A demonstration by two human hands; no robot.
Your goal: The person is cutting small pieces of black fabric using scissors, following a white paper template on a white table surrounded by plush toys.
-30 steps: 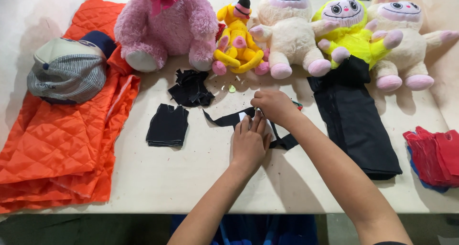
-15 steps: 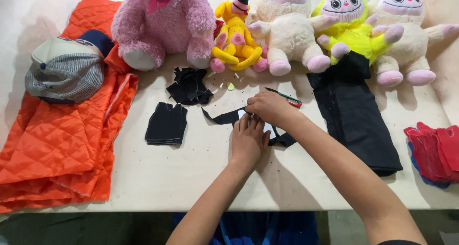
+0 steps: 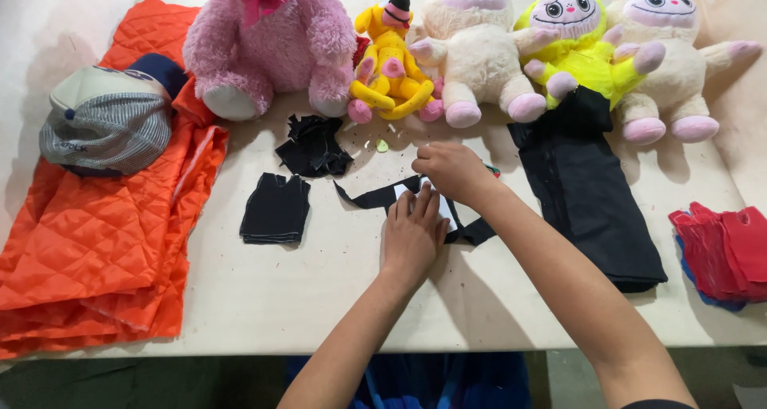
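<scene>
Right hand [image 3: 449,169] has shifted slightly; left hand [image 3: 411,233] flat on black fabric piece [image 3: 375,197]. Five plush toys beyond, right grip unclear.

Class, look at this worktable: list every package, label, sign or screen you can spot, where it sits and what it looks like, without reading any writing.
No packages, signs or screens show.
Cap patch: small dark mark on the grey striped cap, far left, on the orange quilted cloth.
White card: plain white piece under the left hand, on the black fabric strip, beside the right hand; probably a pattern, not a label.
</scene>
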